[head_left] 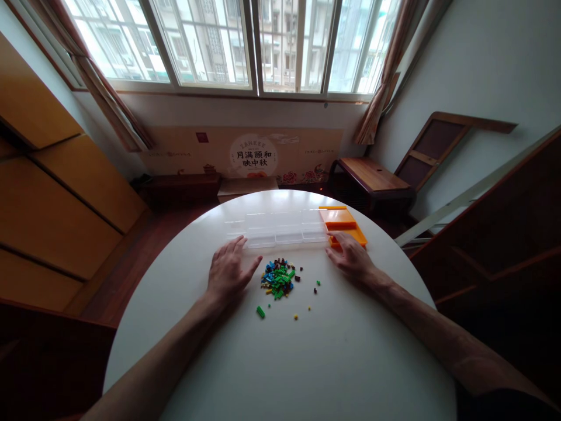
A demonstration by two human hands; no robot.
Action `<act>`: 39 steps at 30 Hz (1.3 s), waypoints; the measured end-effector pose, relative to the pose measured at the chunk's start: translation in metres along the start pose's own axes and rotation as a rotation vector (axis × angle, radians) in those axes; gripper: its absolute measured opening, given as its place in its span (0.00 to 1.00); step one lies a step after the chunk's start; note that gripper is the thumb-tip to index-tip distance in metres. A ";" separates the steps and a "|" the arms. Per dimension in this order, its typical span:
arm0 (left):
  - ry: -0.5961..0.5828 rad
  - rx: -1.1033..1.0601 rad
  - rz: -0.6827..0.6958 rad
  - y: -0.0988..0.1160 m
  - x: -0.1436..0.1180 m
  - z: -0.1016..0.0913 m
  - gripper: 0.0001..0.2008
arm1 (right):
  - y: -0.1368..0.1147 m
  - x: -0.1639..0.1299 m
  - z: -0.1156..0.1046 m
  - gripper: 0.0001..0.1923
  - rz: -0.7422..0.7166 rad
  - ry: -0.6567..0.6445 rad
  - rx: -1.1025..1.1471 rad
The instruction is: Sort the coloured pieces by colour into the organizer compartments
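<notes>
- While both palms lie flat on the round white surface (307,362), neither hand holds anything.
- Left hand (228,272) rests palm down with its grip spread, fingers apart and pointing toward the far edge; its thumb reaches out to the right, near the pile of small bricks (279,278).
- That pile, a mix of green, blue, yellow and dark pieces, sits between the two hands, with a few loose bricks scattered toward the person, among them a lone green brick (260,311).
- Right hand (350,257) also lies palm down, grip loosely spread, fingertips touching the near edge of the orange lid (342,221).
- Clear compartment box (280,228) stands just beyond the pile, its right end beside the orange lid.
</notes>
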State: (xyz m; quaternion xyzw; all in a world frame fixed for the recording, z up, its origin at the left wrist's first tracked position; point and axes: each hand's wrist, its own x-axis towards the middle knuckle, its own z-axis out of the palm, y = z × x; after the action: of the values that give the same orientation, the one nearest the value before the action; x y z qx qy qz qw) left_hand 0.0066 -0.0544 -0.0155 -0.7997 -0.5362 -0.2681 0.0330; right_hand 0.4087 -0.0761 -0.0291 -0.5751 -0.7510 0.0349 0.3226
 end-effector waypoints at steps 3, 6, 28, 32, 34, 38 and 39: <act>0.024 -0.021 0.030 0.005 0.000 -0.006 0.32 | -0.005 -0.004 -0.005 0.28 -0.028 0.056 -0.033; -0.012 -0.055 0.097 0.013 0.000 -0.016 0.31 | -0.019 -0.014 -0.017 0.27 -0.113 0.083 -0.010; -0.551 -0.282 0.477 0.025 -0.007 -0.012 0.65 | -0.111 -0.044 0.021 0.75 -0.304 -0.487 0.120; -0.500 -0.263 0.457 -0.003 -0.019 -0.023 0.61 | -0.123 -0.041 0.029 0.76 -0.291 -0.465 0.148; -0.484 -0.238 0.395 -0.022 -0.029 -0.034 0.56 | -0.132 -0.038 0.037 0.76 -0.289 -0.443 0.168; -0.479 -0.186 0.310 -0.058 -0.053 -0.059 0.52 | -0.158 -0.028 0.061 0.74 -0.285 -0.420 0.187; -0.472 -0.174 0.291 -0.066 -0.060 -0.066 0.51 | -0.165 -0.026 0.068 0.73 -0.276 -0.414 0.188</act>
State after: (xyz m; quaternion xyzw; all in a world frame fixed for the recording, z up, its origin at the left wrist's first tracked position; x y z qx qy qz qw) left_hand -0.0939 -0.0994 -0.0022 -0.9083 -0.3837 -0.1122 -0.1232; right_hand 0.2374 -0.1324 -0.0246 -0.4153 -0.8658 0.1770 0.2159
